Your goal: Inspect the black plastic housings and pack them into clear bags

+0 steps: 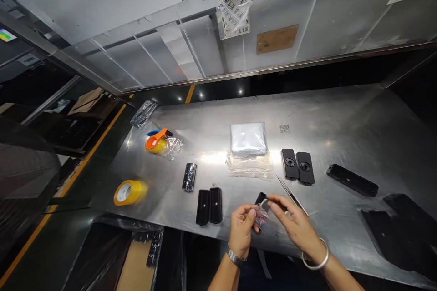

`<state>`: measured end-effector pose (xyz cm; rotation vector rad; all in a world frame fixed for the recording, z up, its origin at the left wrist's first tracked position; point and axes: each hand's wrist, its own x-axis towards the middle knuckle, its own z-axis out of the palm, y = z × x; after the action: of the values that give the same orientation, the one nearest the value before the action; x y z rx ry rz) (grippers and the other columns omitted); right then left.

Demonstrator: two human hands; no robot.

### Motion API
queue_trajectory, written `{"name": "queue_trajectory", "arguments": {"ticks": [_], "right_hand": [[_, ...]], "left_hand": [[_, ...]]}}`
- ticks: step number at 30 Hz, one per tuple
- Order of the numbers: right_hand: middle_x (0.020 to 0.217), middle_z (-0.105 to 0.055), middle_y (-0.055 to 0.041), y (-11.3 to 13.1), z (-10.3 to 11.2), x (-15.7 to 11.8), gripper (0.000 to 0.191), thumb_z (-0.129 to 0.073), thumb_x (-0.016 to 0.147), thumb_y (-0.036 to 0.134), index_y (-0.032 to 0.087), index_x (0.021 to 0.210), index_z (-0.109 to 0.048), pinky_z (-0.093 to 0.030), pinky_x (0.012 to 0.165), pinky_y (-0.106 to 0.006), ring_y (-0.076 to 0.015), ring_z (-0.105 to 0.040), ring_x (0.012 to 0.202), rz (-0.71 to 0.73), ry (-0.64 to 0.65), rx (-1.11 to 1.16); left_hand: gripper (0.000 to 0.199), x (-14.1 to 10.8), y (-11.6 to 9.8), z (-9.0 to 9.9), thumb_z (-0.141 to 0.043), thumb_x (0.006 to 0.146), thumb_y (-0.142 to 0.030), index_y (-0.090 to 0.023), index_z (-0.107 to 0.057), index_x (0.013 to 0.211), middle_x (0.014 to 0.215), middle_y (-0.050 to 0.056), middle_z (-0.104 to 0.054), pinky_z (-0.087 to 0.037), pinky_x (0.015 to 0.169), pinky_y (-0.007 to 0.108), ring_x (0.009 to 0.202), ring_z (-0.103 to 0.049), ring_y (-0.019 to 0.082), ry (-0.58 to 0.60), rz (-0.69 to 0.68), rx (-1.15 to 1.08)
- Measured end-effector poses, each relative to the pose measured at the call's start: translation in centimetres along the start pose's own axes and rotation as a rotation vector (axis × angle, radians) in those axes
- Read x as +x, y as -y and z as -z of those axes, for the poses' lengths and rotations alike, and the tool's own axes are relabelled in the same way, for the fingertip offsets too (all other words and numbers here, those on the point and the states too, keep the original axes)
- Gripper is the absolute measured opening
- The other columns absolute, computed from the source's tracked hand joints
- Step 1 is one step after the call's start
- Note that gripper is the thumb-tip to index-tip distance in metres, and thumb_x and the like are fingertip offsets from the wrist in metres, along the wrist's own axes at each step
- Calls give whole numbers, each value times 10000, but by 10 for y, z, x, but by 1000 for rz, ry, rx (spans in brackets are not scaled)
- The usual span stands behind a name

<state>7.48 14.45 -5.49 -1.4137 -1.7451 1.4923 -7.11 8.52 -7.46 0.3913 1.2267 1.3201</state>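
Low in the head view, my left hand (244, 223) is closed on a small clear plastic bag (262, 216) with a pinkish tint. My right hand (293, 222) pinches the upper edge of the bag, beside a pale strip. What the bag holds is too small to tell. Just behind my fingers shows a black piece (261, 197), mostly hidden. Metal tweezers (287, 190) lie by my right hand. Left of my hands rest two open black trays (209, 206), side by side. Two black cases with round dials (297, 166) lie beyond the tweezers.
A stack of clear bags (248, 138) lies mid-table. Toward the left are a wrapped black piece (189, 177), an orange tape dispenser (157, 142) and a yellow tape roll (127, 192). A long black tray (353, 180) and dark parts (389, 236) lie to the right.
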Motion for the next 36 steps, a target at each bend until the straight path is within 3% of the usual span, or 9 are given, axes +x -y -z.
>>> {"name": "queue_trajectory", "arguments": {"ticks": [2, 7, 11, 15, 17, 24, 31, 34, 36], "right_hand": [[1031, -627, -108, 0, 1, 5, 455, -414, 837, 505, 184, 1127, -554, -461, 772, -356, -238, -579, 905, -66, -33, 37], [679, -661, -43, 11, 1, 11, 331, -517, 795, 463, 167, 739, -655, -472, 604, -270, -170, -586, 645, -97, 143, 157], [647, -635, -31, 19, -4, 11, 313, -490, 822, 422, 151, 730, -617, -439, 534, -243, -134, -540, 576, -101, 143, 182], [626, -578, -5, 17, -8, 14, 295, -521, 805, 425, 171, 658, -557, -443, 581, -255, -141, -531, 611, -53, 91, 120], [626, -561, 1, 17, -11, 14, 272, -518, 808, 412, 183, 666, -552, -432, 585, -265, -147, -521, 610, -22, 60, 57], [687, -580, -21, 21, -27, 10, 157, -546, 787, 309, 211, 669, -581, -395, 634, -311, -196, -527, 685, 117, -30, -195], [641, -561, -6, 10, -38, 16, 235, -436, 877, 337, 209, 698, -520, -405, 586, -278, -167, -530, 608, 156, -224, -316], [697, -579, -41, 1, -44, 18, 225, -421, 880, 327, 198, 743, -544, -409, 637, -313, -199, -529, 682, 205, -274, -367], [723, -585, -59, -3, -48, 18, 230, -423, 878, 316, 196, 748, -570, -405, 676, -339, -219, -515, 726, 251, -268, -399]], "left_hand": [[239, 6, -7, 5, -654, 742, -355, -129, -629, 817, 655, 67, -677, -358, 420, 170, 544, -584, 122, 5, 24, -43], [265, 15, -17, 14, -681, 707, -378, -150, -592, 808, 665, 63, -684, -351, 411, 163, 517, -578, 111, 14, 56, -100], [300, 21, -19, 21, -701, 677, -393, -140, -597, 799, 657, 77, -676, -364, 412, 185, 545, -597, 145, 24, 69, -81], [310, 23, -22, 30, -665, 724, -365, -187, -577, 962, 937, 67, -651, -457, 697, 234, 866, -595, 160, -202, -125, 86], [255, 19, -25, 30, -636, 749, -367, -187, -590, 924, 925, 49, -628, -437, 771, 238, 880, -569, 148, -293, -209, 185], [294, 4, -23, 4, -730, 649, -330, -128, -602, 819, 652, 8, -584, -420, 533, 206, 557, -509, 95, -25, -16, 220], [287, 17, 4, 0, -542, 788, -416, -148, -506, 690, 596, 0, -533, -358, 435, 192, 499, -482, 91, -218, -2, 237], [208, 18, 12, -1, -567, 774, -347, -156, -527, 848, 736, 35, -570, -407, 507, 226, 621, -536, 130, -290, -24, 284], [308, 20, 14, -1, -589, 761, -263, -179, -518, 1048, 970, 85, -558, -439, 655, 275, 829, -541, 172, -348, -172, 450]]}}
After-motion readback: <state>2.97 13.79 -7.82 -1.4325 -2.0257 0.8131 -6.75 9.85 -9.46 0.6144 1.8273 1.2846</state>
